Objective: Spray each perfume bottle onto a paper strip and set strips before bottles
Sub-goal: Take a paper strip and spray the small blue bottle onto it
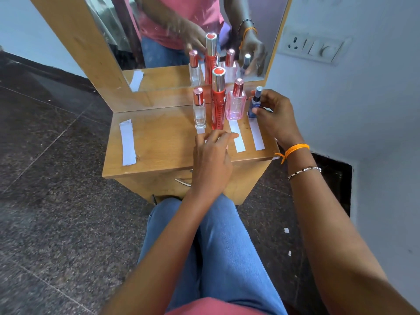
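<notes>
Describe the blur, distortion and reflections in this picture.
Head view: wide-angle bending curves the floor lines and wall edges; the mirror doubles the bottles and hands, its reflection smeared; the blue bottle at the right hand is slightly soft; the left hand is sharp.

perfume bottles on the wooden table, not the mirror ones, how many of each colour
Clear glass bottle with rose-metal cap: 1
Tall red bottle with silver cap: 1
Pink glass bottle with rose-metal cap: 1
Small dark blue bottle, gripped by the right hand: 1
Total: 4
</notes>
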`<action>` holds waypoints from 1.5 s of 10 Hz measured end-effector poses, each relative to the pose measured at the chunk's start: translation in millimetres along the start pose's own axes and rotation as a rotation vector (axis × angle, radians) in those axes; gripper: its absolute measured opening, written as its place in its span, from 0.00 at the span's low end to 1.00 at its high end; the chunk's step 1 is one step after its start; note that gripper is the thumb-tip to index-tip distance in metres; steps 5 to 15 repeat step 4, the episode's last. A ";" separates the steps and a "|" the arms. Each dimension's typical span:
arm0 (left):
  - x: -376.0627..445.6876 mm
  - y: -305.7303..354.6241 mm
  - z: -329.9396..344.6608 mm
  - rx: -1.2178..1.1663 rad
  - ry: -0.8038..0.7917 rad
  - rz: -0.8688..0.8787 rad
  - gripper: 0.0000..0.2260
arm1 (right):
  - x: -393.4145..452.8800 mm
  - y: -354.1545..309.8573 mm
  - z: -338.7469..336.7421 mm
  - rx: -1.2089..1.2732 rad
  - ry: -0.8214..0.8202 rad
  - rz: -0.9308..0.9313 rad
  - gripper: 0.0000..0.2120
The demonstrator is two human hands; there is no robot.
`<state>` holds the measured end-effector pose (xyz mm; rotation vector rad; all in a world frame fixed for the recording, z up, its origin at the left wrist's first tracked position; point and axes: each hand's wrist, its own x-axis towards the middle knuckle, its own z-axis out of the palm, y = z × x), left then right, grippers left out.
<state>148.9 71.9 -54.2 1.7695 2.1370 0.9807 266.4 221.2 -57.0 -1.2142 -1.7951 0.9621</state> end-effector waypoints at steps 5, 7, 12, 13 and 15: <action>-18.9 -17.6 -28.8 -0.100 0.256 -0.074 0.14 | -64.0 -22.4 -5.5 0.132 0.382 -0.074 0.12; -18.9 -17.6 -28.8 -0.100 0.256 -0.074 0.14 | -64.0 -22.4 -5.5 0.132 0.382 -0.074 0.12; -18.9 -17.6 -28.8 -0.100 0.256 -0.074 0.14 | -64.0 -22.4 -5.5 0.132 0.382 -0.074 0.12; -18.9 -17.6 -28.8 -0.100 0.256 -0.074 0.14 | -64.0 -22.4 -5.5 0.132 0.382 -0.074 0.12; -18.9 -17.6 -28.8 -0.100 0.256 -0.074 0.14 | -64.0 -22.4 -5.5 0.132 0.382 -0.074 0.12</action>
